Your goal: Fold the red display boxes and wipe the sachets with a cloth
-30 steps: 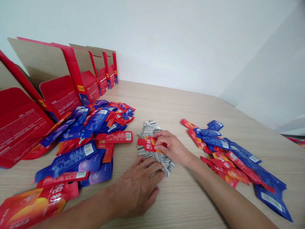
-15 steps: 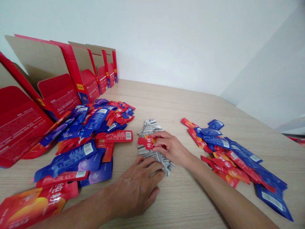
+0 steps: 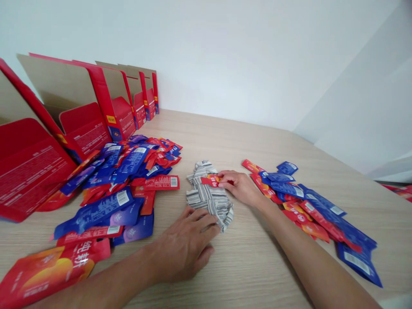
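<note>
A crumpled grey-and-white striped cloth [image 3: 209, 198] lies on the wooden table in front of me. My right hand [image 3: 240, 186] pinches a small red sachet [image 3: 210, 180] over the cloth's far right edge. My left hand [image 3: 185, 244] lies flat with fingers spread, its fingertips resting on the cloth's near edge. A big heap of red and blue sachets [image 3: 122, 180] is spread to the left of the cloth. A smaller heap of red and blue sachets [image 3: 309, 206] lies to the right, just behind my right wrist.
Several open red cardboard boxes [image 3: 80, 116] stand in a row along the table's left side, their flaps up. A large red pouch [image 3: 48, 270] lies at the near left. A white wall backs the wooden table [image 3: 244, 266].
My right hand has slid the red sachet across the cloth to the right and farther away. The left hand has barely moved.
</note>
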`<state>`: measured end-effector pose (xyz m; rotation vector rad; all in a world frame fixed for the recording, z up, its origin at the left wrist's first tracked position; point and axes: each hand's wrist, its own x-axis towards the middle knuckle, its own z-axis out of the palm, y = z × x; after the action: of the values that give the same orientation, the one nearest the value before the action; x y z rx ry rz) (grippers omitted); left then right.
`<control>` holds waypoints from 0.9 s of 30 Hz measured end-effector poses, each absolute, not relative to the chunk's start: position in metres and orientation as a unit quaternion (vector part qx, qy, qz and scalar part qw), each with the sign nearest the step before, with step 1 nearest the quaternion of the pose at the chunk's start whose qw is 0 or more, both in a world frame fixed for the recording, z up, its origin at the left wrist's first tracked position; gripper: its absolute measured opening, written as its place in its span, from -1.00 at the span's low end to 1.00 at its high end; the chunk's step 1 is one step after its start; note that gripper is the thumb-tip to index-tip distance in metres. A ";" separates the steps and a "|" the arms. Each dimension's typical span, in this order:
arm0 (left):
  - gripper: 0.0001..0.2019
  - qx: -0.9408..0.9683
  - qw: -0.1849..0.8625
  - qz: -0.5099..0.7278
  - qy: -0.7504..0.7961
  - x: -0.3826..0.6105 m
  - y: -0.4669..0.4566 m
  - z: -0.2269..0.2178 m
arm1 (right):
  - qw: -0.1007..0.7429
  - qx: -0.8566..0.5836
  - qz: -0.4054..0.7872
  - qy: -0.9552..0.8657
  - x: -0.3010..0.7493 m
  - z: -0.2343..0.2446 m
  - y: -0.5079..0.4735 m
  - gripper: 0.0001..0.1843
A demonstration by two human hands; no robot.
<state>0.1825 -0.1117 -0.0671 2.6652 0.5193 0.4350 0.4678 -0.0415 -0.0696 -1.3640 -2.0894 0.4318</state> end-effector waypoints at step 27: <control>-0.65 0.953 0.194 0.154 0.176 0.184 -0.109 -0.064 | 0.318 -0.536 0.142 -0.769 0.432 -0.060 -0.064 -0.87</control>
<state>0.1840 -0.1093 -0.0639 2.6717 0.4939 0.4313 0.4322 -0.0644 -0.0602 -1.4092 -2.0244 0.3745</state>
